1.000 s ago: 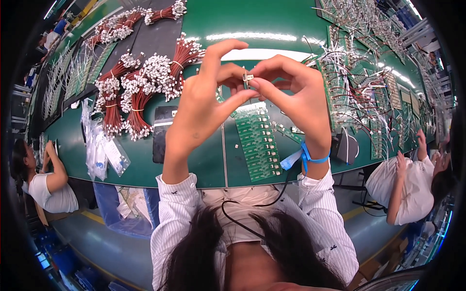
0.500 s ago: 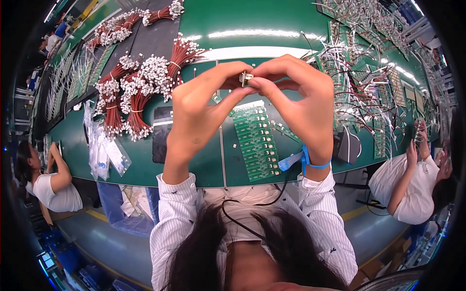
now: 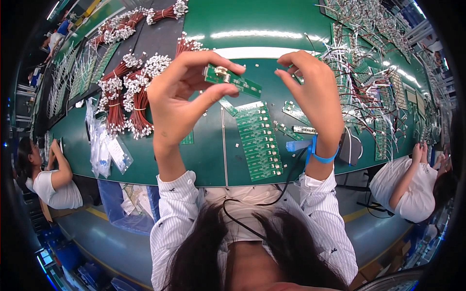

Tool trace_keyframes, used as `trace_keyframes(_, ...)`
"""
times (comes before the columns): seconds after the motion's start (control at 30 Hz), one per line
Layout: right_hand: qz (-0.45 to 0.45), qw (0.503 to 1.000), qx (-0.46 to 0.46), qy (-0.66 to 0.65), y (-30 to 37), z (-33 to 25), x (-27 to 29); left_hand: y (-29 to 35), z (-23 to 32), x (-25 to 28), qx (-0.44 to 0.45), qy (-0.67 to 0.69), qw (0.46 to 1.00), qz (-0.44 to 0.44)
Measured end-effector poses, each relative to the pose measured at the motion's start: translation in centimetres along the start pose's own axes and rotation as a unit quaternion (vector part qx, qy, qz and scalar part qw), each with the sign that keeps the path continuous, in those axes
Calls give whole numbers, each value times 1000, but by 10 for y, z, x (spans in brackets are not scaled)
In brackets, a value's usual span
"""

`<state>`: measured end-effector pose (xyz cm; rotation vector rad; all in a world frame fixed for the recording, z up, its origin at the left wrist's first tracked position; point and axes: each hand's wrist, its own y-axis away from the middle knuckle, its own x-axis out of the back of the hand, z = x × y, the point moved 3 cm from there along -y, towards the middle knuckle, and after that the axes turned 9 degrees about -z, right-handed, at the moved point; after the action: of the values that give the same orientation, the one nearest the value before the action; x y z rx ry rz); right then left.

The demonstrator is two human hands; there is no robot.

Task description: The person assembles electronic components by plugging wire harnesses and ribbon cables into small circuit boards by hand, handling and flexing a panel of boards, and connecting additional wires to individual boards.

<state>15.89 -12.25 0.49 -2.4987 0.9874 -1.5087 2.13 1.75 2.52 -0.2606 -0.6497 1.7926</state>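
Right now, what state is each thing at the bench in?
Left hand, pinching a board
Single green circuit board, held above the bench
Right hand, empty, partly open
Blue wrist strap, around the right wrist
Circuit-board strips, flat, side by side
Red-brown wire bundles, tied
Clear plastic bags, lying flat

Glossy tabletop (image 3: 272, 19), crinkled clear plastic bags (image 3: 99, 153), matt cloth sleeves (image 3: 174, 213), smooth-edged circuit board (image 3: 248, 88)
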Motion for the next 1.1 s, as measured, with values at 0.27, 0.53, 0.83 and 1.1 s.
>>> trace_keyframes(0.27, 102, 979, 159, -73, 7, -40, 17, 0, -1, -4, -30, 25, 999, -25)
trace_keyframes(0.53, 46, 995, 94, -1, 8, -27, 9, 2, 1, -1, -30, 33, 999, -11)
trace_keyframes(0.83, -43, 991, -17, 122, 9, -5, 9, -2, -5, 5, -5, 11, 1000, 11)
trace_keyframes(1.1, -58, 987, -81, 123, 9, 6, 18, -1, -71, 19, 242, -28, 961, -132)
